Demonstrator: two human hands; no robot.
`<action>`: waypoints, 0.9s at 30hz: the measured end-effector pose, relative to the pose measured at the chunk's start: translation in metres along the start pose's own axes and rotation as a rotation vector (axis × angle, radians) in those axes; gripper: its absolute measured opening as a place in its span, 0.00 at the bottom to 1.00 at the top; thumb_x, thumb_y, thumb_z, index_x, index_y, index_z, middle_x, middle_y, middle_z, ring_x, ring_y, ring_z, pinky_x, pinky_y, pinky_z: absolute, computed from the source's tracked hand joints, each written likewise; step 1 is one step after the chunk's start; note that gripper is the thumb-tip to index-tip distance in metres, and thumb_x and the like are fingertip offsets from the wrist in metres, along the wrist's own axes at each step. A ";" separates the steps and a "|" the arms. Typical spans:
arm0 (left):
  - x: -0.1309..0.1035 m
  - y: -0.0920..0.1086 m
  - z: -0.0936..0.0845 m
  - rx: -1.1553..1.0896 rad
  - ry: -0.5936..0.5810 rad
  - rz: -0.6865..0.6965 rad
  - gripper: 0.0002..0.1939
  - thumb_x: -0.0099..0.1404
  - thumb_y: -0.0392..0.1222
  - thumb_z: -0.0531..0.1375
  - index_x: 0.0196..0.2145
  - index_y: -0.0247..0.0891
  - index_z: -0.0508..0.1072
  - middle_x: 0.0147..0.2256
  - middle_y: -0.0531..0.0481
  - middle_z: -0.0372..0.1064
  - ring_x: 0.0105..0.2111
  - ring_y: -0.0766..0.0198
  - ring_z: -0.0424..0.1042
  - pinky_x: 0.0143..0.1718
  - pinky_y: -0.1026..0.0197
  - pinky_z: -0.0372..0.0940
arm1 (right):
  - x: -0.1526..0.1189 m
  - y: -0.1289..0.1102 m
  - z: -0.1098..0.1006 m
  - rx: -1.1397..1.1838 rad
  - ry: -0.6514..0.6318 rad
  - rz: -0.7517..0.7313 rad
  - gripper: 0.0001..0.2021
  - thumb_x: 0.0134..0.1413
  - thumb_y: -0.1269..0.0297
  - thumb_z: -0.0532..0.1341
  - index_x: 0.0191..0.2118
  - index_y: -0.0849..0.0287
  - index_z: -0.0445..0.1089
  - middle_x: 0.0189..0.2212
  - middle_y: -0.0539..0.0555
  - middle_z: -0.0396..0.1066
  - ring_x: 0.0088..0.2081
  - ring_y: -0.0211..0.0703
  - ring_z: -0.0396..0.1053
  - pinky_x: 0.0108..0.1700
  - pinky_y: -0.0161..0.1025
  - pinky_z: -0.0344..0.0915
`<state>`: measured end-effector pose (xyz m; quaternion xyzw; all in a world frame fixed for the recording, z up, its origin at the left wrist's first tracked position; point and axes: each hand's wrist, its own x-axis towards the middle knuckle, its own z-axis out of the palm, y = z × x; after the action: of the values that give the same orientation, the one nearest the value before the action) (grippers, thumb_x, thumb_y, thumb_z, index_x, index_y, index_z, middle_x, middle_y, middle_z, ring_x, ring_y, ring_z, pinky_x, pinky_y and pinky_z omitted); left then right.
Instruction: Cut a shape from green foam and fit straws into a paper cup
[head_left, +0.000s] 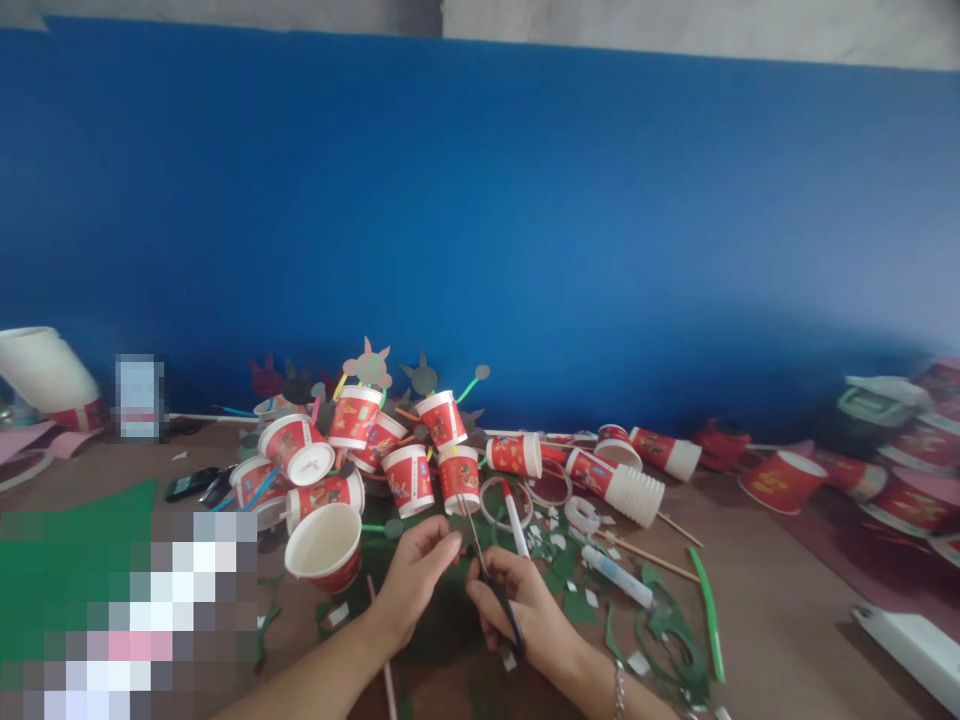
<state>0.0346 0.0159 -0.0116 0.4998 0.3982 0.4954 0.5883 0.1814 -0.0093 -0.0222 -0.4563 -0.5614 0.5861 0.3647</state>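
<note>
My right hand (534,608) is wrapped round a pair of scissors (478,543), whose dark handle lies along the fingers while the blades point away from me. Just left of the blades, my left hand (420,568) is closed in a pinch; what its fingertips hold is too small and dark to make out. Under both hands lies dark green paper (439,620). Beyond the blade tips stands a red and white paper cup (459,480). An open paper cup (322,560) rests left of my left hand, and a red-capped white marker (517,525) lies beyond my right hand.
Red paper cups with paper animal heads (367,368) are piled along the blue wall (480,220). Nested cups (619,488), a glue tube (616,577), a tape roll (582,516), green paper scraps (675,635) and a green stick (706,610) lie to the right.
</note>
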 end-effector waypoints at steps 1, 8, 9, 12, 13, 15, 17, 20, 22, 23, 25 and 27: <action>0.000 0.000 0.000 0.000 0.000 0.003 0.14 0.56 0.45 0.58 0.19 0.37 0.60 0.19 0.57 0.56 0.23 0.68 0.54 0.27 0.65 0.52 | 0.000 0.000 0.000 -0.003 0.002 0.002 0.17 0.46 0.49 0.61 0.29 0.61 0.62 0.13 0.42 0.59 0.13 0.28 0.57 0.15 0.26 0.56; 0.000 0.003 0.000 0.000 0.012 0.007 0.15 0.55 0.46 0.59 0.18 0.38 0.60 0.19 0.57 0.57 0.23 0.68 0.54 0.27 0.65 0.52 | 0.000 0.001 0.000 -0.015 0.004 0.005 0.20 0.46 0.46 0.61 0.28 0.61 0.61 0.12 0.42 0.57 0.11 0.28 0.55 0.12 0.25 0.53; 0.000 0.003 0.000 -0.003 0.015 0.005 0.15 0.55 0.46 0.59 0.18 0.38 0.60 0.19 0.57 0.57 0.23 0.68 0.54 0.27 0.65 0.52 | 0.001 0.001 0.000 -0.014 0.004 0.006 0.20 0.46 0.46 0.61 0.28 0.61 0.61 0.12 0.41 0.57 0.11 0.28 0.55 0.12 0.25 0.53; 0.000 0.001 0.000 0.004 0.034 0.000 0.15 0.54 0.47 0.60 0.18 0.38 0.60 0.19 0.57 0.57 0.23 0.68 0.55 0.27 0.66 0.53 | 0.001 0.002 0.000 -0.004 0.000 0.009 0.21 0.45 0.45 0.61 0.27 0.61 0.61 0.11 0.41 0.57 0.11 0.28 0.54 0.12 0.25 0.53; 0.000 0.000 0.000 0.010 0.046 0.000 0.15 0.55 0.47 0.59 0.18 0.38 0.60 0.19 0.56 0.57 0.23 0.68 0.55 0.27 0.66 0.53 | 0.001 0.002 0.000 0.000 0.000 0.013 0.21 0.45 0.45 0.61 0.28 0.61 0.61 0.11 0.41 0.57 0.11 0.28 0.54 0.12 0.25 0.53; 0.001 -0.003 -0.001 0.026 0.080 0.009 0.15 0.56 0.47 0.59 0.18 0.38 0.61 0.19 0.56 0.58 0.23 0.68 0.56 0.27 0.66 0.52 | 0.001 0.002 0.000 0.003 -0.002 0.026 0.21 0.44 0.44 0.61 0.28 0.60 0.61 0.11 0.41 0.57 0.10 0.28 0.55 0.11 0.25 0.53; 0.002 -0.006 -0.002 0.047 0.115 0.025 0.15 0.57 0.48 0.58 0.19 0.38 0.63 0.19 0.56 0.59 0.22 0.68 0.56 0.26 0.66 0.52 | 0.001 0.002 0.000 0.002 -0.008 0.039 0.22 0.44 0.44 0.61 0.28 0.61 0.62 0.11 0.42 0.58 0.10 0.28 0.55 0.11 0.25 0.53; 0.002 -0.007 -0.003 0.051 0.132 0.028 0.16 0.57 0.49 0.58 0.19 0.38 0.63 0.19 0.56 0.59 0.22 0.68 0.56 0.26 0.66 0.52 | 0.000 0.002 0.000 0.004 -0.011 0.052 0.22 0.44 0.44 0.62 0.29 0.61 0.62 0.11 0.42 0.59 0.10 0.29 0.56 0.11 0.25 0.54; 0.001 -0.005 -0.002 0.033 0.113 0.022 0.16 0.56 0.49 0.59 0.19 0.38 0.62 0.19 0.56 0.59 0.22 0.68 0.56 0.26 0.66 0.53 | 0.000 0.003 0.000 0.011 -0.008 0.059 0.21 0.44 0.45 0.62 0.29 0.61 0.62 0.12 0.42 0.59 0.11 0.30 0.57 0.11 0.25 0.54; 0.001 -0.003 -0.001 0.025 0.097 0.020 0.16 0.56 0.49 0.59 0.18 0.38 0.62 0.19 0.56 0.58 0.22 0.68 0.56 0.26 0.66 0.53 | 0.000 0.004 0.000 0.013 -0.007 0.059 0.21 0.44 0.45 0.62 0.29 0.61 0.62 0.12 0.42 0.60 0.11 0.30 0.58 0.11 0.25 0.54; 0.000 0.000 0.000 0.016 0.062 0.012 0.16 0.55 0.48 0.60 0.18 0.38 0.61 0.19 0.57 0.58 0.23 0.68 0.56 0.27 0.66 0.53 | 0.000 0.005 0.000 0.015 -0.004 0.052 0.21 0.44 0.46 0.62 0.30 0.61 0.62 0.13 0.43 0.61 0.12 0.30 0.59 0.12 0.25 0.55; -0.001 0.003 0.001 0.011 0.038 0.000 0.16 0.54 0.48 0.60 0.18 0.38 0.60 0.18 0.57 0.57 0.23 0.68 0.55 0.27 0.66 0.53 | 0.001 0.005 0.000 0.014 -0.002 0.041 0.21 0.44 0.46 0.62 0.30 0.61 0.62 0.13 0.43 0.62 0.12 0.30 0.59 0.13 0.26 0.56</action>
<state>0.0352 0.0150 -0.0083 0.4935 0.4120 0.5027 0.5779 0.1815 -0.0094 -0.0276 -0.4647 -0.5480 0.5978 0.3555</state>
